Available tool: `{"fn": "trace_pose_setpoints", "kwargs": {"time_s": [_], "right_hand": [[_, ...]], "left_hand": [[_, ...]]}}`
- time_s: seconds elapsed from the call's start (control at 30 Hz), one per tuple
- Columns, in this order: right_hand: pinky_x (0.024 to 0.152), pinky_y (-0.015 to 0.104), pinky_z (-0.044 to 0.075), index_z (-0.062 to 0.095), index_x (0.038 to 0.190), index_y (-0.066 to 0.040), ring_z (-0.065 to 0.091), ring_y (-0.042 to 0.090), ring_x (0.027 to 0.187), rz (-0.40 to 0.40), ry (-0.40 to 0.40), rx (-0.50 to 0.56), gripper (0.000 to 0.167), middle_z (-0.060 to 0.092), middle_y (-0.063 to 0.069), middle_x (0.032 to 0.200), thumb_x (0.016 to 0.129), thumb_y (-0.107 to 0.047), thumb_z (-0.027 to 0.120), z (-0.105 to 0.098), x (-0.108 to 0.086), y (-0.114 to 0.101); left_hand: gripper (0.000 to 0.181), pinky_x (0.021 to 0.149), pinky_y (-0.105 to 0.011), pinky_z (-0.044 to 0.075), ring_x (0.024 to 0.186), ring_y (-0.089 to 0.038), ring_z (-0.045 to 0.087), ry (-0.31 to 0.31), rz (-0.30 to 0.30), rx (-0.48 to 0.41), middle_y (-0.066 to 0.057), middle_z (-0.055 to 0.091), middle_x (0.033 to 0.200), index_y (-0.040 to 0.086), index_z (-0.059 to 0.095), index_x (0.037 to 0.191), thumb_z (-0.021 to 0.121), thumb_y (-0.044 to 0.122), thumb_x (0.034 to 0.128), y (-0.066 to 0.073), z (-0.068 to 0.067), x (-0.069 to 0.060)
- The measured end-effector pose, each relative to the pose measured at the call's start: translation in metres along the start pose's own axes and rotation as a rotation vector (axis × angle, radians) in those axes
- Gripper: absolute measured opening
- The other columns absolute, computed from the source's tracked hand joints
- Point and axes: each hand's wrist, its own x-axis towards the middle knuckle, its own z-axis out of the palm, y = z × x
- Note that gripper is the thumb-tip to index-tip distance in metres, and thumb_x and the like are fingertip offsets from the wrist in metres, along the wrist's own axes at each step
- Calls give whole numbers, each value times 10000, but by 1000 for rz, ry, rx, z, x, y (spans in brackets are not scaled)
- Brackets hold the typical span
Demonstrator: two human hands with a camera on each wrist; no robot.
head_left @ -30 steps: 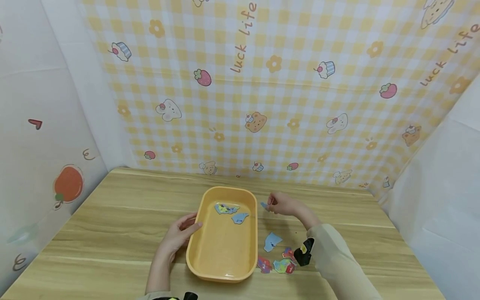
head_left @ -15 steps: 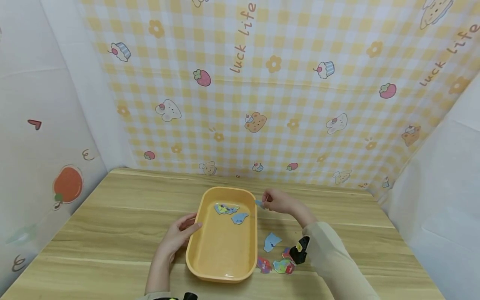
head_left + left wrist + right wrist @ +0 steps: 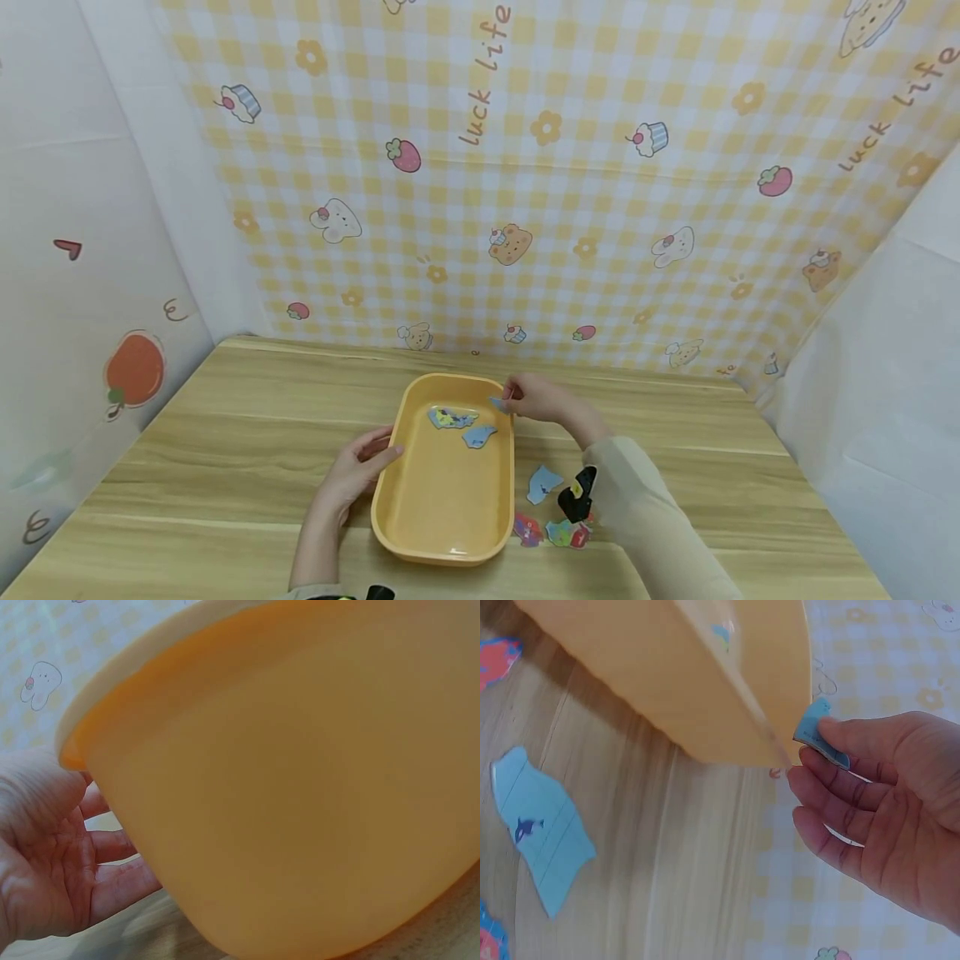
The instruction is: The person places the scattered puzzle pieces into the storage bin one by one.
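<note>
Piece (blue one) (image 3: 814,726) is pinched in the right hand (image 3: 536,398), right at the rim of the yellow tray (image 3: 442,508); left hand (image 3: 358,471) grips the opposite side. Two pieces (image 3: 479,437) inside, others (image 3: 543,484) on the bench (image 3: 247,467).

Place: indoor tabletop booth, cloth-screened; home or studio, cannot be told. Surface: one table (image 3: 247,450), wood-grain top, pale brown, its far edge meeting the backdrop. Far side: one backdrop (image 3: 450,200), yellow-and-white check, hanging with slight creases; printed strawberry (image 3: 405,156), cupcake (image 3: 651,139), bear face (image 3: 512,244) and lettering (image 3: 483,75) reading "luck life". Left side: one white sheet (image 3: 45,192), printed with a red heart (image 3: 69,248) and round red fruit (image 3: 135,368). Right side: one plain white hanging (image 3: 885,375), creased.
</note>
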Motion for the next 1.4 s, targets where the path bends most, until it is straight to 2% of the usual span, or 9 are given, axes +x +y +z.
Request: {"fn": "trace_pose_setpoints", "kwargs": {"time_s": [0.17,0.5,0.8,1.07,1.4], "right_hand": [[537,195,369,562,838,-38,424,108,614,-25,1,-30,95,532,18,719,881,-120,582,6,8,-6],[495,166,417,585,797,-27,559,171,600,-31,-45,-46,63,610,106,717,851,-51,608,17,20,-20],[522,169,382,600,814,-31,470,88,564,-50,-86,-111,50,621,108,749,863,-41,590,27,32,-35],[547,170,399,615,780,-57,472,83,600,-38,-125,-186,63,591,10,713,842,-58,626,35,42,-43],[533,178,363,627,752,-38,441,96,596,-5,-207,-219,95,521,-18,649,845,-56,619,42,50,-54]], "left_hand": [[538,700,-367,572,919,-216,625,3,-5,-10,-273,463,1305,1,407,1341,599,195,877,0,0,-1],[519,699,-374,572,929,-230,626,26,-9,-4,-274,476,1297,9,441,1320,613,184,863,0,2,1],[517,695,-369,572,902,-216,630,27,-13,-11,-277,483,1284,5,439,1320,610,175,862,0,1,2],[517,700,-370,571,927,-225,625,20,-6,-9,-270,481,1292,10,437,1322,606,187,867,1,2,0],[512,688,-367,572,917,-219,627,24,-11,-11,-261,493,1283,21,446,1319,611,188,864,1,2,0]]}}
